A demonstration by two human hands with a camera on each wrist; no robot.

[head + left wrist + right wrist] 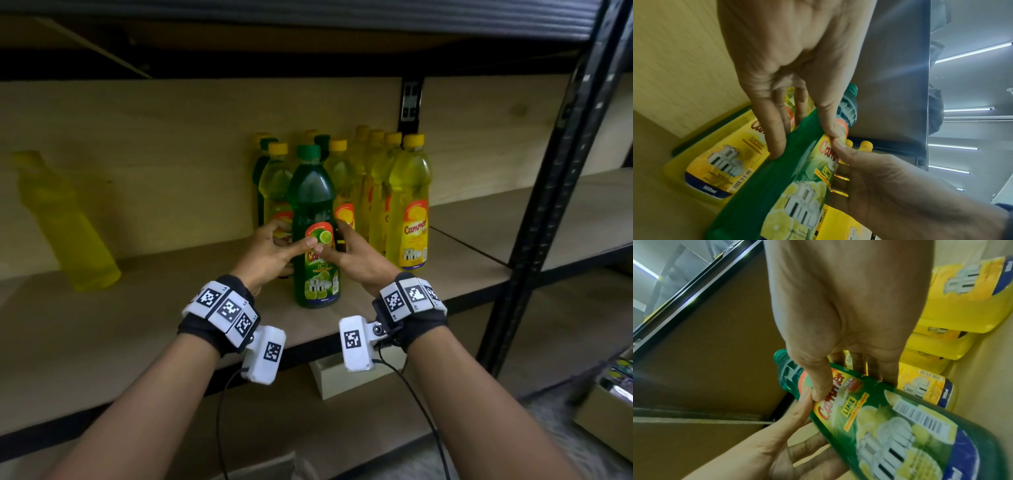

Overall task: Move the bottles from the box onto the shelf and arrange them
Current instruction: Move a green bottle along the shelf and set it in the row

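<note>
at centre frame of the head view, green bottle (317,226) stands upright on the shelf (137,308), in front of the yellow bottles (409,202). full of liquid, so judged fairly heavy; smooth plastic with a glossy label, likely slippery, walls somewhat squeezable. best hold judged at the waist, label height. left hand (270,253) and right hand (356,257) both wrap it there, fingers curled behind, thumbs meeting on the label. box (613,404) at lower right.
</note>
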